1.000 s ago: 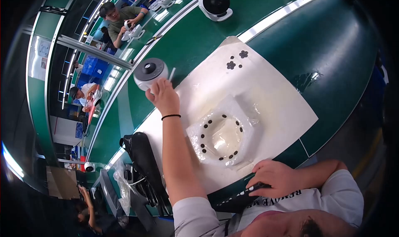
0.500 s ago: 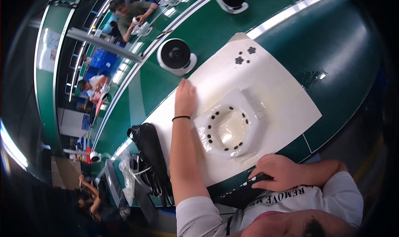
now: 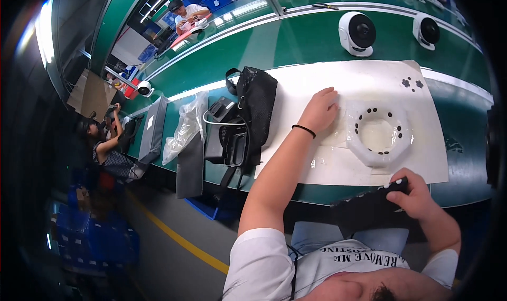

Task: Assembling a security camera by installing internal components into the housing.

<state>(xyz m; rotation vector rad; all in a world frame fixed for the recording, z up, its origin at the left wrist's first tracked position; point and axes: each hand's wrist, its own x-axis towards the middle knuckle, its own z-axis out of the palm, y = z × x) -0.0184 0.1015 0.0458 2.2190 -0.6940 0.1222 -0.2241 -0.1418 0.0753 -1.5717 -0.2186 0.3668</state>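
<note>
We held a thin, stiff black panel with white dots along its upper edge (image 3: 369,208) in our right hand (image 3: 422,195), just off the near edge of the green workbench (image 3: 317,193). It was pinched at its right corner, our thumb across the front and the other fingers behind. Our left hand (image 3: 321,108) reached over the large white mat (image 3: 433,148), its fingers extended and close together around nothing; we could not tell whether they touched the mat. To their right, near but apart, lay an octagonal white ring with black oval pads (image 3: 396,152), close to the mat's near edge.

The fingers behind the panel were hidden, and its lower part sank into shadow, so we could not make out its full outline. Glare blurred the clear film beside the ring.

Dark capitals ran upside down across our white shirt (image 3: 317,264), their ends lost in folds. On the long grey box (image 3: 153,134) at the workbench's left, a small pale label was too tiny to read.
</note>
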